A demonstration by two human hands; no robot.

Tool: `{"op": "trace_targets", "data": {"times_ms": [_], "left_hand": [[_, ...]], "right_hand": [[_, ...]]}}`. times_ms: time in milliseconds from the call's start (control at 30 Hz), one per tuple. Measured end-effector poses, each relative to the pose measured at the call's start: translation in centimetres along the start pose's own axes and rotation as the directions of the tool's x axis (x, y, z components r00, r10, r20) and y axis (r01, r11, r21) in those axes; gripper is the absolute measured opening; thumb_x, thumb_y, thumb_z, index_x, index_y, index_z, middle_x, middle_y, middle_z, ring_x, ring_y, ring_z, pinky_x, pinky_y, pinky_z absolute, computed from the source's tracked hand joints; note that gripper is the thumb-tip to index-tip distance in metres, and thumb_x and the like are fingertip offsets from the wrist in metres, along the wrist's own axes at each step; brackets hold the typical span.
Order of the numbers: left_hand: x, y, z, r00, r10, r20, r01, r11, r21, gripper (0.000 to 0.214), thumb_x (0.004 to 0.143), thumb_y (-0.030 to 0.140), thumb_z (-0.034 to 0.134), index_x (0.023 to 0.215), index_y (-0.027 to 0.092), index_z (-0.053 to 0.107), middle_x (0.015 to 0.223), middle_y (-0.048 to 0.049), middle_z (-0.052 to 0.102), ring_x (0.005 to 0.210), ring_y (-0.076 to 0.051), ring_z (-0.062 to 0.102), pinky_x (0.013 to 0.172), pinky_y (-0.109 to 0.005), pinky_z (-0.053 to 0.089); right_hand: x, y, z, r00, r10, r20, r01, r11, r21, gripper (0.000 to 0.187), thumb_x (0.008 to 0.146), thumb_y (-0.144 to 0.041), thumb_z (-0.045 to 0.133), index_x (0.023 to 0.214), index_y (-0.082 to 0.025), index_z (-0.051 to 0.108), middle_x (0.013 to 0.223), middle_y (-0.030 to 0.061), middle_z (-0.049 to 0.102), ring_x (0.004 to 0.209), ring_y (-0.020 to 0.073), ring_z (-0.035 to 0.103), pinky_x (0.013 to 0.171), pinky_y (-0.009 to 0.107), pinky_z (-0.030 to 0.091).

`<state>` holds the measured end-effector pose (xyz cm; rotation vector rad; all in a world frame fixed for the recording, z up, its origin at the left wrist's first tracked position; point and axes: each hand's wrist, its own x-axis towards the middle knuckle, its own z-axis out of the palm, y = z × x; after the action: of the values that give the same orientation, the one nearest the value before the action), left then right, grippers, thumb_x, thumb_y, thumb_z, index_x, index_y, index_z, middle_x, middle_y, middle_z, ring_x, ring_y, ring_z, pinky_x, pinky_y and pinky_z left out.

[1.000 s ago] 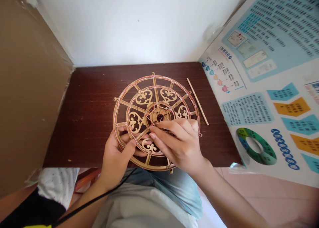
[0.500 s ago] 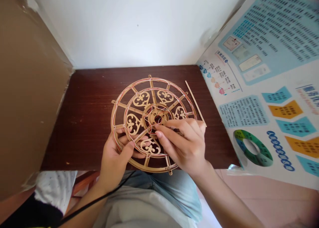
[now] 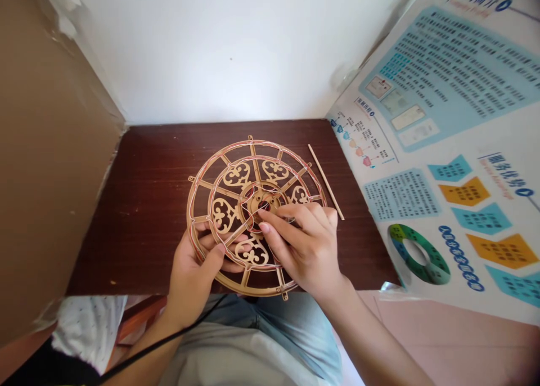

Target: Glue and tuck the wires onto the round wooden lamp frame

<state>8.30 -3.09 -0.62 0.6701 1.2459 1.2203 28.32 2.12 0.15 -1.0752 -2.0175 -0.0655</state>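
Note:
A round, gold-coloured openwork frame point(image 3: 256, 170) with spokes, rings and curled ornaments tilts over the dark table. Thin red and white wires point(image 3: 248, 224) run along its rings and loop around the hub point(image 3: 266, 199). My left hand point(image 3: 198, 268) grips the lower-left rim, thumb on top and fingers reaching underneath through the openings. Over the hub, my right hand point(image 3: 310, 242) has thumb and index finger pinched at the wires. Its fingertips hide part of what they hold. The right hand also covers the frame's lower-right part.
A thin pale stick point(image 3: 325, 182) lies on the brown table point(image 3: 139, 206), right of the frame. A cardboard wall point(image 3: 50, 166) stands at left, a white wall point(image 3: 223, 54) behind, and a printed poster panel point(image 3: 413, 166) at right. A black cable point(image 3: 169, 337) crosses my left forearm.
The camera view has shifted slightly, so the table and frame sit a little lower and the poster further left. Both hands keep nearly the same places on the frame.

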Motion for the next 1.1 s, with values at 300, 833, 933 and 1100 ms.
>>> {"op": "trace_targets", "data": {"times_ms": [300, 833, 933, 1100], "left_hand": [[0.06, -0.17, -0.01, 1.000, -0.001, 0.001, 0.001, 1.000, -0.015, 0.048, 0.093, 0.038, 0.084, 0.124, 0.021, 0.051, 0.106, -0.0112, 0.084, 0.097, -0.034, 0.085, 0.065, -0.040, 0.074], [0.03, 0.08, 0.12, 1.000, 0.019, -0.006, -0.019, 1.000, 0.002, 0.051, 0.091, 0.039, 0.085, 0.124, 0.021, 0.050, 0.106, -0.0107, 0.084, 0.097, -0.033, 0.085, 0.061, -0.034, 0.072], [0.05, 0.01, 0.05, 1.000, 0.017, -0.002, -0.017, 1.000, 0.000, 0.051, 0.091, 0.039, 0.085, 0.125, 0.021, 0.050, 0.107, -0.0106, 0.084, 0.097, -0.033, 0.085, 0.061, -0.034, 0.072], [0.10, -0.15, -0.06, 1.000, 0.010, -0.006, -0.010, 1.000, 0.001, 0.051, 0.090, 0.040, 0.085, 0.123, 0.021, 0.051, 0.106, -0.0109, 0.084, 0.097, -0.035, 0.085, 0.062, -0.036, 0.073]], "right_hand": [[-0.07, -0.02, 0.08, 1.000, 0.016, -0.003, -0.016, 1.000, 0.015, 0.018, 0.111, -0.027, 0.065, 0.111, -0.021, 0.081, 0.094, 0.0032, 0.077, 0.084, 0.0196, 0.065, 0.078, 0.041, 0.035], [-0.12, -0.09, 0.22, 1.000, 0.030, -0.007, -0.029, 0.999, 0.027, 0.018, 0.112, -0.026, 0.064, 0.105, -0.021, 0.080, 0.091, 0.0023, 0.077, 0.081, 0.0186, 0.063, 0.078, 0.040, 0.033], [-0.09, -0.13, 0.23, 0.999, 0.035, -0.024, -0.034, 0.999, 0.029, 0.016, 0.111, -0.025, 0.065, 0.109, -0.021, 0.081, 0.091, 0.0020, 0.076, 0.081, 0.0188, 0.063, 0.077, 0.040, 0.034], [-0.05, -0.22, 0.04, 0.997, 0.066, -0.033, -0.065, 0.997, 0.029, 0.015, 0.110, -0.024, 0.065, 0.108, -0.023, 0.081, 0.091, 0.0017, 0.076, 0.082, 0.0191, 0.064, 0.078, 0.041, 0.035]]}}
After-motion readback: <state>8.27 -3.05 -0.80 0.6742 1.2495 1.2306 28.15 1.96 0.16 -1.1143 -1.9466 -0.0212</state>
